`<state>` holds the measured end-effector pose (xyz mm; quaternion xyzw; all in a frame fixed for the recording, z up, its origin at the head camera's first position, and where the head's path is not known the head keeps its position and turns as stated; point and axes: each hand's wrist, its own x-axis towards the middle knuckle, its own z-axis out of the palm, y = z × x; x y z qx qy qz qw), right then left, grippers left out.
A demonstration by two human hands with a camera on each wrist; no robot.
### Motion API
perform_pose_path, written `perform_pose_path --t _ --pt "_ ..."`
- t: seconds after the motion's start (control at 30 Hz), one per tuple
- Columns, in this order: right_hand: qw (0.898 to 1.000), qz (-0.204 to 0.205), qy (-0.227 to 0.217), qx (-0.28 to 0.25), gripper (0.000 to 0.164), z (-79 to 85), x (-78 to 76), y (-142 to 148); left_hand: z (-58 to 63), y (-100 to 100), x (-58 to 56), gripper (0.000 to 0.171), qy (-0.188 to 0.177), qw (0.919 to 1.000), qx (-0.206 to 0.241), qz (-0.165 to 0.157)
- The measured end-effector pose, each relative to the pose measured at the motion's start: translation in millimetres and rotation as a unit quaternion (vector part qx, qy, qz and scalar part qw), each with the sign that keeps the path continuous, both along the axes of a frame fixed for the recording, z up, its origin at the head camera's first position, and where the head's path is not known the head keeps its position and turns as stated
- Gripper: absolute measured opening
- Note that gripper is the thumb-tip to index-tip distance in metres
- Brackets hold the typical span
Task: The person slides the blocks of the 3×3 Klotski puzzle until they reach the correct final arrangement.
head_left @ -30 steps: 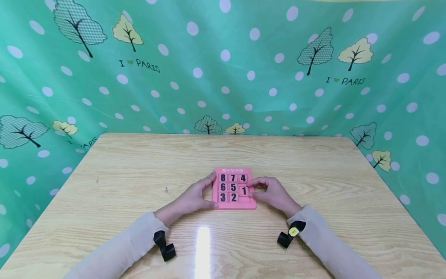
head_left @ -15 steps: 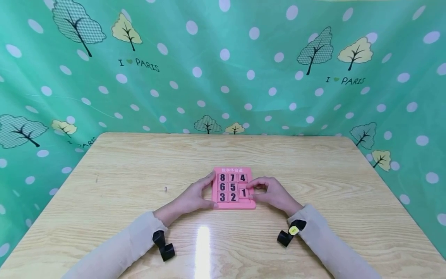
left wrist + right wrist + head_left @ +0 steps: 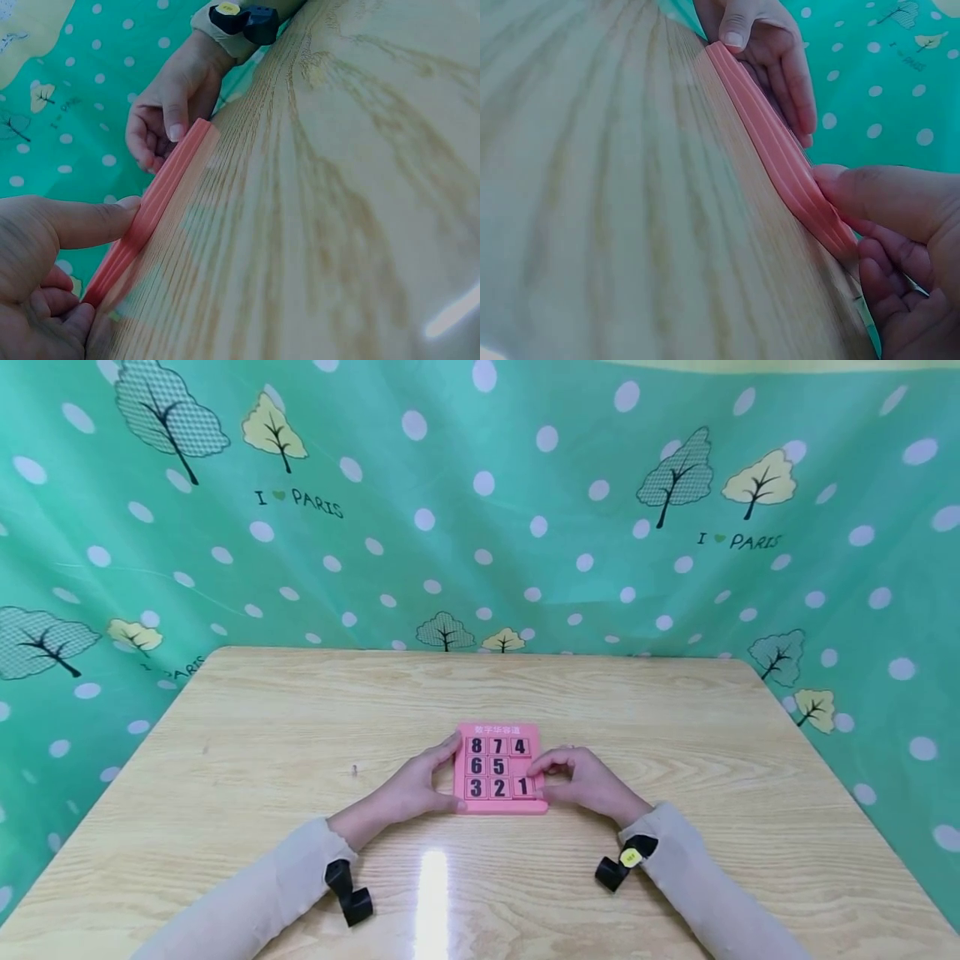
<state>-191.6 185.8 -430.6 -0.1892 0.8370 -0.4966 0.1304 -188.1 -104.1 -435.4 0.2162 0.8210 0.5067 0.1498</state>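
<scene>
A pink number slide puzzle (image 3: 495,807) lies flat on the table, with black-numbered tiles in rows 8 7 4, 6 5 and a gap, then 3 2 1. My left hand (image 3: 412,787) grips its left side, the thumb at the near left corner and the fingers along the edge. At the opposite side, my right hand (image 3: 587,782) holds the right edge between thumb and curled fingers, its index fingertip over the gap and its thumb beside the 1 tile (image 3: 522,787). In both wrist views only the puzzle's side edge (image 3: 150,206) shows; the tiles are hidden.
The wooden table (image 3: 300,710) extends around the puzzle on all sides. A green curtain (image 3: 480,568) with dots and trees hangs behind it. Black wrist cameras (image 3: 348,893) sit on both sleeves. A bright light reflection falls on the near part of the table.
The 1 tile has slid toward me, from partway down the right column into the bottom right corner, so the gap is now above it. My left hand keeps its hold on the puzzle.
</scene>
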Motion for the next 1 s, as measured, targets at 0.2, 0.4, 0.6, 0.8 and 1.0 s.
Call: perform_pose_path --t 0.2,0.4,0.6,0.8,1.0 --pt "1.0 0.022 0.013 0.005 0.027 -4.8 -1.4 4 0.1 1 0.0 0.099 -0.006 1.0 -0.004 -0.003" --pt "0.999 0.041 0.028 -0.002 0.025 -9.2 -4.1 5 1.9 1 0.7 0.1 -0.003 1.0 -0.009 0.001" --pt "0.998 0.04 0.037 -0.007 0.025 -8.6 -4.2 4 4.2 0 1.7 0.1 0.002 1.0 -0.008 0.003" --pt "0.999 0.011 0.037 -0.013 0.022 -7.9 -4.8 3 3.7 1 0.9 0.1 0.004 1.0 -0.005 0.001" --pt "0.999 -0.006 0.012 -0.034 0.025 6.1 -3.7 -3 1.7 1 1.4 0.1 0.001 0.9999 -0.01 0.005"
